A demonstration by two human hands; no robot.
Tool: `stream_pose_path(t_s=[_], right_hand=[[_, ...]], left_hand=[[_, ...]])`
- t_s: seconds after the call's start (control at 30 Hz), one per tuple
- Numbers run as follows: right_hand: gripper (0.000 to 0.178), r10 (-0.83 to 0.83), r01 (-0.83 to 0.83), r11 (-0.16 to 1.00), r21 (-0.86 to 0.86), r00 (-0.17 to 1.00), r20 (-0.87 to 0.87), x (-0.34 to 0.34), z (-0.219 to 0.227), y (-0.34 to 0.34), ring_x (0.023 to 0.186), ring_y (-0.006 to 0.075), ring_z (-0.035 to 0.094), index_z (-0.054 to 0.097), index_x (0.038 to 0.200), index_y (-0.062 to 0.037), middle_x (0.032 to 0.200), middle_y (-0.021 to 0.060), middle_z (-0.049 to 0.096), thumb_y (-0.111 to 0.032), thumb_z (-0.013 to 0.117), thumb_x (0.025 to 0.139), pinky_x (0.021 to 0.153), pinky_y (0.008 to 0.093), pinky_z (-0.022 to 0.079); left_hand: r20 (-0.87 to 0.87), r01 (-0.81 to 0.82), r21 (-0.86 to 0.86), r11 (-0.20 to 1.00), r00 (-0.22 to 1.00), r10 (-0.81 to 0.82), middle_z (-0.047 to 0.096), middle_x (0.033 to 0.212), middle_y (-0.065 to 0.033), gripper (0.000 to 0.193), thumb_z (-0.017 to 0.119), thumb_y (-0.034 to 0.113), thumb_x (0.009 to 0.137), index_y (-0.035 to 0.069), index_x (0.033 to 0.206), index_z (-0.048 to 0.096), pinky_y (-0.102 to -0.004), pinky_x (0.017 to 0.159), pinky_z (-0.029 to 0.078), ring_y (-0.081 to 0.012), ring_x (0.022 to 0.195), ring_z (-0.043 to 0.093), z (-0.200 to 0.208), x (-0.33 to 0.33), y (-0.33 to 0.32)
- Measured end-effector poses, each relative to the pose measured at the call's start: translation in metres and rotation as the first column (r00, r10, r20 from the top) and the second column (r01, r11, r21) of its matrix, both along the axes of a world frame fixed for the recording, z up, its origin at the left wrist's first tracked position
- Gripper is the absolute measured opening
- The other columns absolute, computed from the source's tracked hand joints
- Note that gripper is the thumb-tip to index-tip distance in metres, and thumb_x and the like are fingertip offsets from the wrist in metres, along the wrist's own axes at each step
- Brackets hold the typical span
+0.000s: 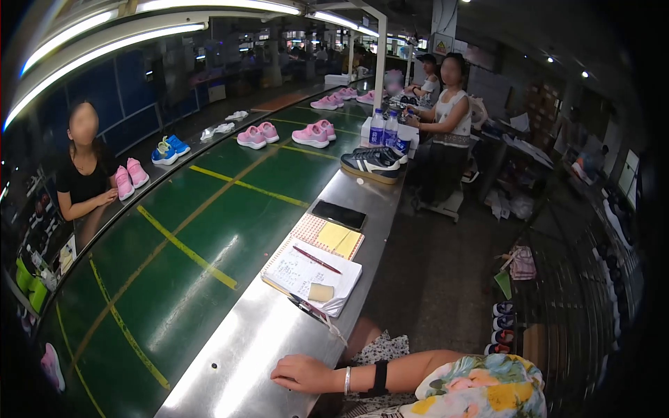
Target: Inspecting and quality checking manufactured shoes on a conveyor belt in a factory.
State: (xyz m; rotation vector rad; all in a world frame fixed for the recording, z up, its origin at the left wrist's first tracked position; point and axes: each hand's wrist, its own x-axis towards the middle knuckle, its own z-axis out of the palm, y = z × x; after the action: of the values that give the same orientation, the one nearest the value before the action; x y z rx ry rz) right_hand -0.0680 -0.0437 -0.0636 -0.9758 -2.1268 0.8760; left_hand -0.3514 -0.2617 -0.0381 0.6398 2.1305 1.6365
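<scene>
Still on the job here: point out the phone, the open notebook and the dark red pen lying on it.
Phone [339, 215]: head view, middle of its dark upper face.
Open notebook [304, 276]: head view, on its white page.
Dark red pen [317, 260]: head view, middle of its barrel.

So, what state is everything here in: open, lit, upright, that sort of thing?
Right grip: empty, resting on the ledge
Notebook: open, written on
Pen: lying on the notebook
Phone: flat, screen dark
Black shoes: soles down, side by side
Pink shoes: mostly in pairs
Bottles: upright
Tube lights: lit
Green belt: can't tell whether it's running
</scene>
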Motion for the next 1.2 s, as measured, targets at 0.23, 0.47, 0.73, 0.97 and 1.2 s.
stream_pose_path(t_s=[0.23,0.47,0.73,0.97,1.2], right_hand=[[0.012,0.001,0.002,0.998,0.055,0.999,-0.049,0.002,-0.005,-0.002,0.080,0.0262,0.057,0.061,0.088,-0.0065,0.082,0.0077,0.059,-0.018,0.059,0.087,0.073,0.0363,0.046],[0.012,0.000,0.004,0.999,0.048,0.996,-0.094,0.002,-0.004,-0.002,0.080,0.0256,0.057,0.061,0.087,-0.0066,0.081,0.0069,0.059,-0.018,0.059,0.087,0.073,0.0364,0.046],[0.013,0.015,-0.013,0.999,0.035,0.997,-0.074,0.003,-0.002,-0.002,0.079,0.0244,0.056,0.060,0.086,-0.0070,0.080,0.0052,0.058,-0.019,0.058,0.088,0.072,0.0356,0.044],[0.013,0.008,-0.006,1.000,0.022,0.996,-0.086,0.003,-0.004,-0.003,0.079,0.0252,0.056,0.060,0.085,-0.0067,0.080,0.0062,0.057,-0.019,0.058,0.087,0.072,0.0360,0.044],[0.013,0.006,-0.004,1.000,0.029,0.998,-0.058,0.004,-0.006,-0.003,0.080,0.0258,0.056,0.061,0.086,-0.0065,0.080,0.0069,0.058,-0.019,0.059,0.087,0.072,0.0364,0.045]], left_hand=[[-0.607,0.173,-0.134,0.976,0.764,-0.219,0.055,0.071,-0.0022,0.027,0.050,0.025,0.093,0.002,0.104,0.061,-0.0272,0.055,0.042,-0.0126,0.060,0.048,-0.015,-0.013,-0.005],[-0.662,0.173,-0.158,0.972,0.712,-0.234,0.055,0.071,-0.0027,0.028,0.050,0.025,0.093,0.002,0.103,0.061,-0.0277,0.055,0.042,-0.0131,0.060,0.048,-0.007,-0.010,-0.003],[-0.153,0.054,-0.084,0.995,0.986,-0.066,0.056,0.073,-0.0038,0.029,0.050,0.027,0.094,0.001,0.102,0.061,-0.0296,0.054,0.043,-0.0143,0.059,0.048,0.008,0.002,0.002],[-0.071,0.063,-0.150,0.987,0.995,-0.075,0.058,0.077,-0.0042,0.032,0.048,0.030,0.096,0.001,0.104,0.060,-0.0267,0.061,0.044,-0.0142,0.068,0.051,0.016,0.002,0.001],[0.043,0.157,-0.162,0.974,0.988,-0.152,0.054,0.078,-0.0029,0.029,0.045,0.025,0.097,0.000,0.104,0.057,-0.0262,0.063,0.044,-0.0131,0.071,0.049,0.010,-0.006,-0.006]])
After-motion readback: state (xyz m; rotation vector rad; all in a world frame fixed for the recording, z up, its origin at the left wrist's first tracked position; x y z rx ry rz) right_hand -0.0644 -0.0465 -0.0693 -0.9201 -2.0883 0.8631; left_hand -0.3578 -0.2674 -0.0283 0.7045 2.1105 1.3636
